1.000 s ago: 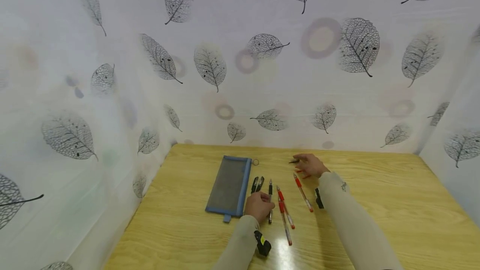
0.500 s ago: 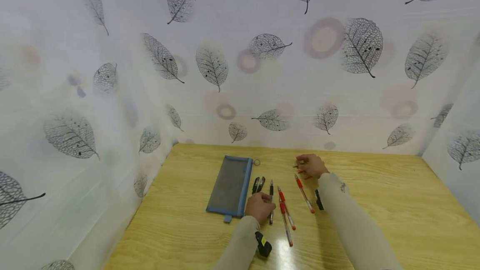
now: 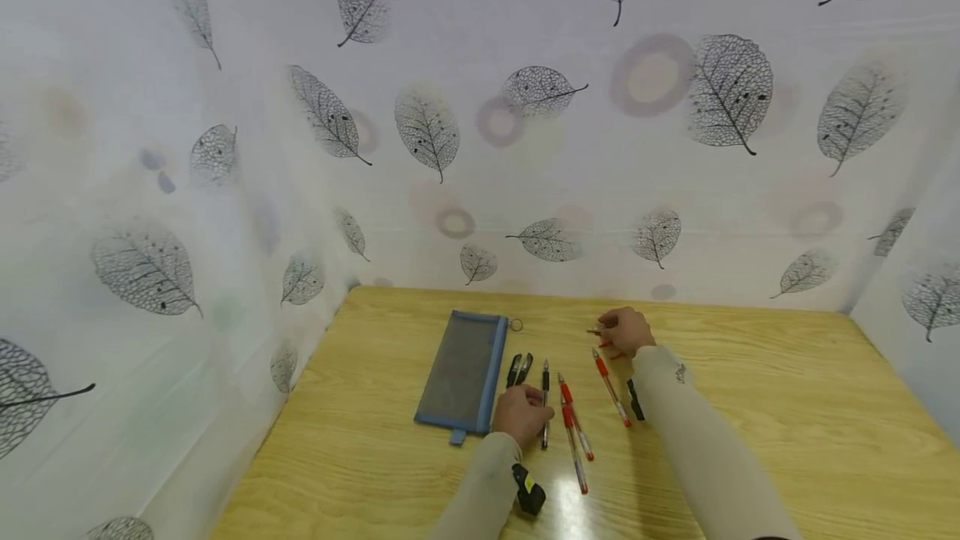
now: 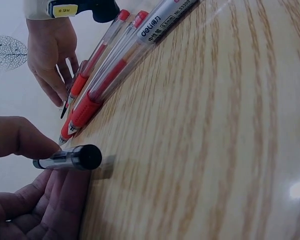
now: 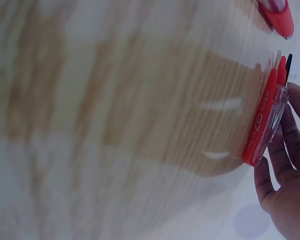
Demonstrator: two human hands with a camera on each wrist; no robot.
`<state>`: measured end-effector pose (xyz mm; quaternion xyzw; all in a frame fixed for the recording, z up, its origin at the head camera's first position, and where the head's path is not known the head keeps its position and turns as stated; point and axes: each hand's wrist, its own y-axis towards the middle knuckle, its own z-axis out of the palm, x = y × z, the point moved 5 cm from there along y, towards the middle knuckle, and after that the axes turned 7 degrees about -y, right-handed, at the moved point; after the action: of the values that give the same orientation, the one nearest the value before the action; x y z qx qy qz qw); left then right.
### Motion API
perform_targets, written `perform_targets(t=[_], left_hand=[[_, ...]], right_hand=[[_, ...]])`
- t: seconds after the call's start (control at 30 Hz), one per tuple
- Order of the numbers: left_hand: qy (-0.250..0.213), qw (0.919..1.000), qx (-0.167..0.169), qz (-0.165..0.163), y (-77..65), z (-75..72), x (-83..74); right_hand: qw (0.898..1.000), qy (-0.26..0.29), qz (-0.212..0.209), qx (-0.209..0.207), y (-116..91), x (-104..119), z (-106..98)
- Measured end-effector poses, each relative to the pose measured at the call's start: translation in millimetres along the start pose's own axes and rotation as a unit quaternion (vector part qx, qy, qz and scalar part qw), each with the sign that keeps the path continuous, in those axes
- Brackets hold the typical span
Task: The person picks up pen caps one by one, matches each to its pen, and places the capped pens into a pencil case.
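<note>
My left hand [image 3: 522, 413] pinches a black gel pen [image 4: 65, 159] between thumb and fingers, low over the table. Near the back, my right hand [image 3: 627, 331] pinches a small black pen cap [image 5: 289, 65], seen partly behind two red pen caps [image 5: 262, 117] that lie by its fingers. Three uncapped red gel pens lie between the hands: one red pen [image 3: 611, 386] nearer the right hand, a second red pen [image 3: 577, 423] and a third red pen [image 3: 575, 457] crossing close together. Two black-ended pens [image 3: 519, 367] are partly hidden by my left hand.
A grey mesh zip pouch [image 3: 461, 369] with blue edging lies flat to the left, its key ring [image 3: 517, 325] at the far corner. The wooden table [image 3: 787, 407] meets a leaf-patterned wall covering [image 3: 570, 190] at the back and sides.
My right hand has drawn the black cap slightly towards me, closer to the red caps. The left hand stays on its pen. The whole view shifts slightly.
</note>
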<state>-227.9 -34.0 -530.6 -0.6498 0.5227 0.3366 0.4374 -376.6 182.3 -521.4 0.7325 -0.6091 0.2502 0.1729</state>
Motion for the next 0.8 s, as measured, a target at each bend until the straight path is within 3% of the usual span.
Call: perform_targets(t=[0.4,0.8], left_hand=[[-0.002,0.9999,0.01,-0.003,-0.5,-0.5,-0.9],[-0.006,0.9999,0.012,-0.004,-1.7,-1.6,-1.6]], right_hand=[[0.999,0.021,0.024,0.008,-0.1,-0.5,1.0],[1.0,-0.006,0.02,-0.001,0.8,-3.9,2.0]])
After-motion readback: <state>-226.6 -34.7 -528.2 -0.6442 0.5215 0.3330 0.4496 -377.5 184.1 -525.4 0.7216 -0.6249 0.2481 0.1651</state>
